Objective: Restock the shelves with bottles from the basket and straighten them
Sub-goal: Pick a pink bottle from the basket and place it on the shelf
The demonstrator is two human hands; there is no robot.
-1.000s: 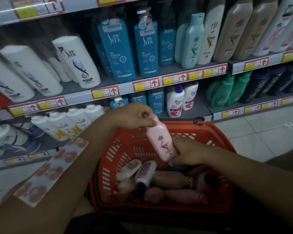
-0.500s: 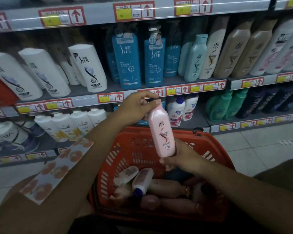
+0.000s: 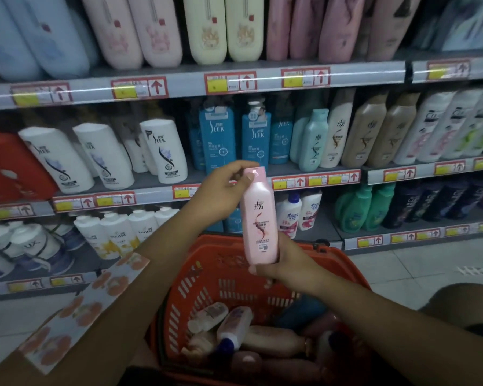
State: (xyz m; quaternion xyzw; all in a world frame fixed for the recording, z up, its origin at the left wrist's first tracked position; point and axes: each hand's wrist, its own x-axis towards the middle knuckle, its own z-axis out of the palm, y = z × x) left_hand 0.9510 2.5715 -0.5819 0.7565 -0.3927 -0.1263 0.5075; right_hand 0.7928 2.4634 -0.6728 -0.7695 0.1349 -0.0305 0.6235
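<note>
now pink bottle (image 3: 260, 215) upright, left hand (image 3: 221, 190) pinching cap, right hand (image 3: 283, 263) cupping base; matching bottles (image 3: 374, 129) on shelf (image 3: 315, 178) up-right, right hand nearer.

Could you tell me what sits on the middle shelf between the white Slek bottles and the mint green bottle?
In the head view, blue Slek bottles stand upright between the white Slek bottles and the mint green bottle.

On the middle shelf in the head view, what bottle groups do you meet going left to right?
Red pack → white Sleek bottles → blue Sleek bottles → pale teal bottle → cream bottle → tan bottles → white bottles with pink and green labels.
</note>
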